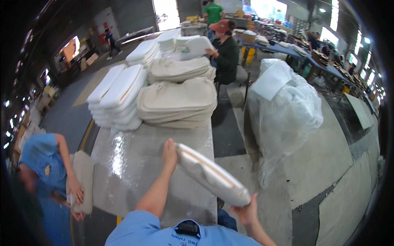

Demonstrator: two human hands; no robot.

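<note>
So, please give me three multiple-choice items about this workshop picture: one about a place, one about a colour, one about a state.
1. Where do the stacks of beige covers lie?
A. on the floor
B. on the foil-wrapped table
C. inside the clear plastic bag

2. What colour is the cap of the seated person at the far end of the table?
A. orange-red
B. green
C. white

3. How is the white cushion held?
A. flat on the table
B. by one hand only
C. in the air, between both hands

Answers:
1 B, the stacks rest on the tabletop beside the white foam pads.
2 A, the cap shows orange-red.
3 C, the left hand holds one end and the right hand the other.
</note>
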